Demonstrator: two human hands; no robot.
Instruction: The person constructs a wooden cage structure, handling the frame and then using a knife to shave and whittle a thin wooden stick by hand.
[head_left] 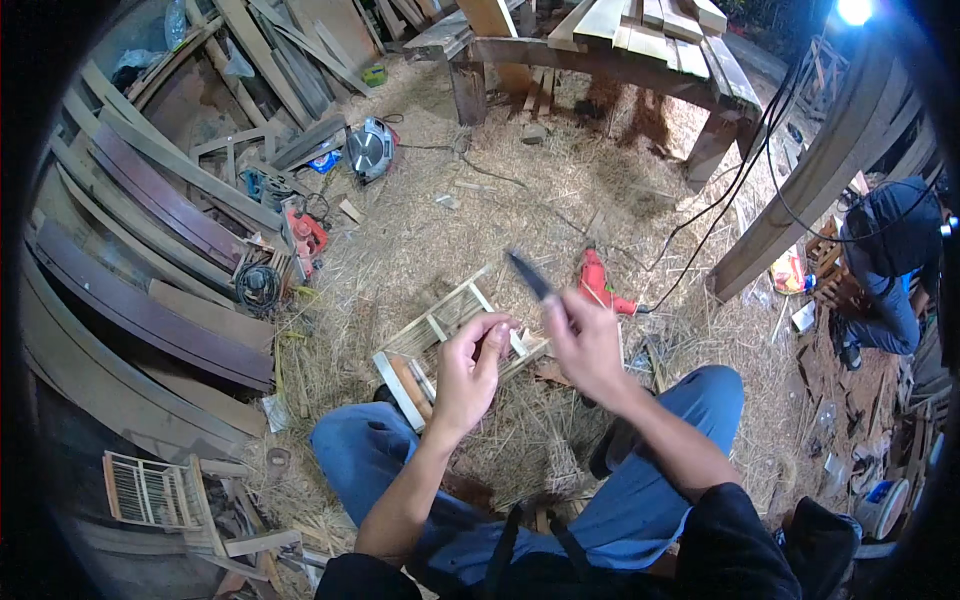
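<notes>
My right hand [588,345] is wrapped round a knife [529,274], its dark blade slanting up and to the left. Close by on the left, my left hand [472,368] is closed in a pinch, its fingertips near the knife hand. Whatever sits between those fingertips is too small to make out. Beneath both hands, on the ground between my legs, lies a small slatted wooden frame [401,388] with thin bars, partly hidden by my left hand. A red power drill [594,278] rests on the straw-covered ground just beyond my right hand.
A circular saw [371,150] and a red power tool [304,232] lie at the left, beside stacked boards [150,290]. A wooden bench [600,62] bearing planks stands ahead. Cables hang near a post [800,190]; another person [885,265] crouches at the right. A slatted piece [150,490] stands lower left.
</notes>
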